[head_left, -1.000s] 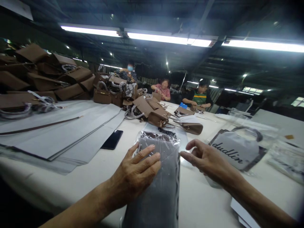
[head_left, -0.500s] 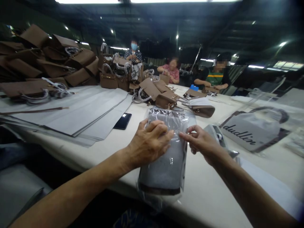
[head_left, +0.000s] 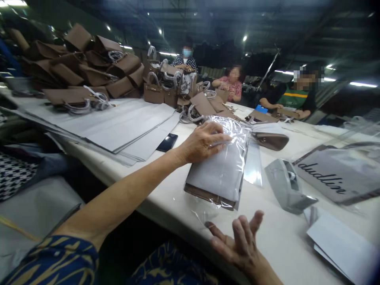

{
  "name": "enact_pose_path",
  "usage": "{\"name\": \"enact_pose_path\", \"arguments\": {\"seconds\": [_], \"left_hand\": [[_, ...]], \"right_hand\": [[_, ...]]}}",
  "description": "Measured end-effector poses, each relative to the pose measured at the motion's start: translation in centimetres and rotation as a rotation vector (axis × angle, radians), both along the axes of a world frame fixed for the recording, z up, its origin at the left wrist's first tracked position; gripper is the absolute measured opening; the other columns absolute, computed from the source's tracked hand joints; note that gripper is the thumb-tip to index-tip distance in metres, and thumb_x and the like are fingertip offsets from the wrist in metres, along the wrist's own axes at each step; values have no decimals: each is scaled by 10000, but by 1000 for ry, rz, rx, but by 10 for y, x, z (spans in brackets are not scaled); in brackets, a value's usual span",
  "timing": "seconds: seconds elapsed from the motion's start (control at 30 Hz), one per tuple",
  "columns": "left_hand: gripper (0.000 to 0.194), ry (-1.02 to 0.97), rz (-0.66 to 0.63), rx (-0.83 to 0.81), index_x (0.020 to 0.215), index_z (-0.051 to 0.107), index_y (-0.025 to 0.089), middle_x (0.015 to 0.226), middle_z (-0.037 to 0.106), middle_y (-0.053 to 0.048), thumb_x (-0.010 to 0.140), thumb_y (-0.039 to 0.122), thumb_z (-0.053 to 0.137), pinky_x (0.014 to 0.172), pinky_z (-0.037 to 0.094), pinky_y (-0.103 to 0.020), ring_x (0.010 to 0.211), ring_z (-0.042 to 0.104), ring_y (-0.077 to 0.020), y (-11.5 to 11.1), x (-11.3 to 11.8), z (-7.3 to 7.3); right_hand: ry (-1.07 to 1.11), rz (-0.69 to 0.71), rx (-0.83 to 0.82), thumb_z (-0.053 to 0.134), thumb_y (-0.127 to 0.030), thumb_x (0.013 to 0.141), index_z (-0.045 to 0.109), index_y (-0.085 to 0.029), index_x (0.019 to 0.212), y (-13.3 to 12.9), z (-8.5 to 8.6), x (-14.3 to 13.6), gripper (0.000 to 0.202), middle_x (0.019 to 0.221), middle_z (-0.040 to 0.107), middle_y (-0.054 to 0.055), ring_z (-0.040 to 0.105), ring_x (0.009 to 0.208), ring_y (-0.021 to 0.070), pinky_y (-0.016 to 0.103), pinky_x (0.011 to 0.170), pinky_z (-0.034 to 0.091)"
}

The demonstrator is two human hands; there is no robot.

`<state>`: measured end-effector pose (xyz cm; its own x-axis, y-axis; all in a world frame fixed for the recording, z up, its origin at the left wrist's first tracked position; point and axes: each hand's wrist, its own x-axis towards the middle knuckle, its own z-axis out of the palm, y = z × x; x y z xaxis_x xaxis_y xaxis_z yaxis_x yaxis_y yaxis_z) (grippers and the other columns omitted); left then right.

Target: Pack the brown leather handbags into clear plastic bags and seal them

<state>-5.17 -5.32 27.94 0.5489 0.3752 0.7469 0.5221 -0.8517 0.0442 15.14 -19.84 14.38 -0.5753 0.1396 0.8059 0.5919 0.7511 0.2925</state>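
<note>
A brown handbag [head_left: 212, 176], mostly covered by a grey-white sheet inside a clear plastic bag, lies on the table in front of me. My left hand [head_left: 206, 142] is curled over its left side near the far end, fingers bent across the plastic; its thumb is hard to make out. At the near end the loose clear plastic [head_left: 202, 209] hangs toward the table edge. My right hand [head_left: 239, 245] is palm-up with fingers spread, one fingertip at or very near that plastic. Whether it touches the film I cannot tell.
To the right stand a grey tape dispenser [head_left: 285, 186], a bag marked "dudlin" [head_left: 332, 174] and white cards [head_left: 341, 241]. On the left are grey sheets [head_left: 124, 126], a phone [head_left: 168, 142] and piled brown handbags [head_left: 92, 67]. Several people work across the table.
My right hand has left the package's right side and come down to its near end, fingers opening. My left fingers have spread from a bunched grip. The view has swung left.
</note>
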Motion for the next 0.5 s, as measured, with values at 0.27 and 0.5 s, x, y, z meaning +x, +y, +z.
{"name": "enact_pose_path", "arguments": {"seconds": [0.27,0.5], "left_hand": [[244,-49,6,35,1077,572,210,1046,509,-74,851,254,489,958,384,-385,1073,450,-191,-15,-9,-17],[317,-48,29,10,1125,529,172,1168,489,-127,865,335,451,1023,284,-501,1241,337,-274,-76,-40,-32]], "right_hand": [[-17,317,-137,589,-27,754,655,-131,870,-9,55,-25,169,831,641,21,567,959,193,554,1023,308],[238,336,-494,588,-30,745,567,-141,1082,-7,45,-22,355,940,610,91,589,909,183,274,730,530]]}}
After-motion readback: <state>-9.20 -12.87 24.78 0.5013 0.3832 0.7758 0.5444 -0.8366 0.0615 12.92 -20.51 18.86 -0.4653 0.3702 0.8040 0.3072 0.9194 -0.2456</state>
